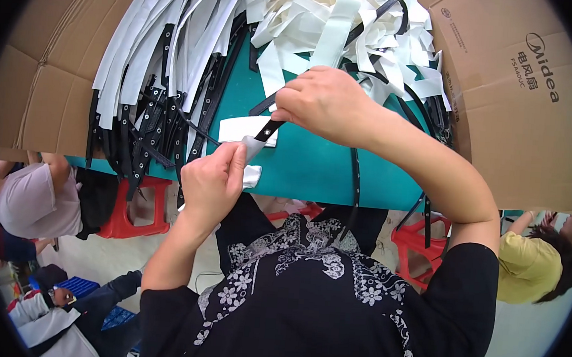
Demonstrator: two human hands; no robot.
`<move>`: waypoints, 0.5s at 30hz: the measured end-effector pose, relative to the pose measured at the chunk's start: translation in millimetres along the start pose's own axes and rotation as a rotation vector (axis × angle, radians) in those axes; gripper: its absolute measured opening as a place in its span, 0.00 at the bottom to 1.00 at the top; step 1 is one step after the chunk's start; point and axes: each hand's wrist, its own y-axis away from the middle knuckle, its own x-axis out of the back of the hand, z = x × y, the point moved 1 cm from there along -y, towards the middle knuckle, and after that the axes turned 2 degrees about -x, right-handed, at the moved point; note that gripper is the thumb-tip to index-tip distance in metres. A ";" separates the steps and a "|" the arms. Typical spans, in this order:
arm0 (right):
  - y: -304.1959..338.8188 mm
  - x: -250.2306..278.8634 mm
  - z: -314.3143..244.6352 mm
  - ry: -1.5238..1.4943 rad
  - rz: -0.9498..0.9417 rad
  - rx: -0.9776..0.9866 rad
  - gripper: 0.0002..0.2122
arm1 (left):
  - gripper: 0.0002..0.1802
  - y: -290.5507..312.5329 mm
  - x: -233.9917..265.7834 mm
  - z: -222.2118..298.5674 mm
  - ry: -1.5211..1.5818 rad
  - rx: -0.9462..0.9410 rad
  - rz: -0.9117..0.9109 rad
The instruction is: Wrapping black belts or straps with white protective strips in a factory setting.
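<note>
Between my two hands runs a black strap (269, 130) with a metal eyelet, with a whitish strip (253, 148) wrapped round its lower part. My right hand (327, 105) is closed on the strap's upper end. Lower and to the left, my left hand (214, 177) pinches the whitish strip with thumb and fingers. Just beyond my left hand, a white folded piece (233, 128) lies on the green table (293, 176). A smaller white scrap (251, 176) rests beside that hand. Another black strap (356, 177) with eyelets hangs over the near edge below my right forearm.
At the left lies a bundle of black eyelet straps (149, 122) under long white strips (136, 48). Tangled white strips (336, 29) are heaped at the back. Cardboard panels (48, 75) (508, 128) flank the table. Red stools (139, 211) (419, 244) and other people (39, 194) (532, 262) are nearby.
</note>
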 end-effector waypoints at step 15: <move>-38.8 40.0 -27.7 -0.293 0.204 -0.072 0.29 | 0.13 -45.1 59.6 7.0 0.580 0.198 -0.245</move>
